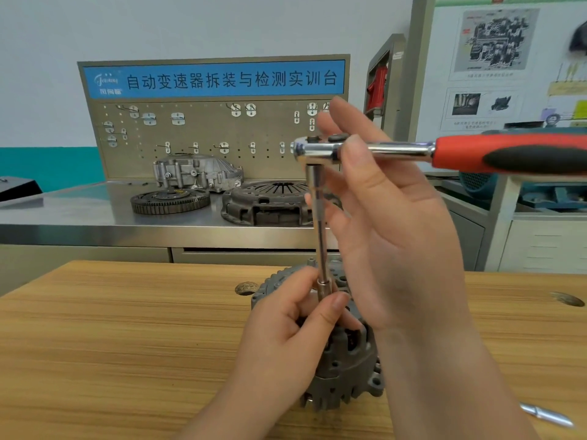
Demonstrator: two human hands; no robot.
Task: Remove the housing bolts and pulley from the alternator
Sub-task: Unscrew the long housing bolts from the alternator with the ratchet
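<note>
Alternator (343, 369) on near desk (127, 344), left grip (292, 325) pinching low on the upright extension (319, 223) atop it, right grip (390, 236) pinching the ratchet (317, 150) neck, thumb against fingers.

The wooden worktop (111, 328) carries the alternator (346, 376), standing on end near the middle of the front edge. A small silver metal part (546, 416) lies towards the front right corner. Two round recesses (246, 288) are set into the surface, one left of the alternator and one near the right edge.

The steel bench (79, 214) behind carries a toothed ring (170, 201), a clutch cover (266, 203), and an aluminium housing (197, 173) along its rear edge.
</note>
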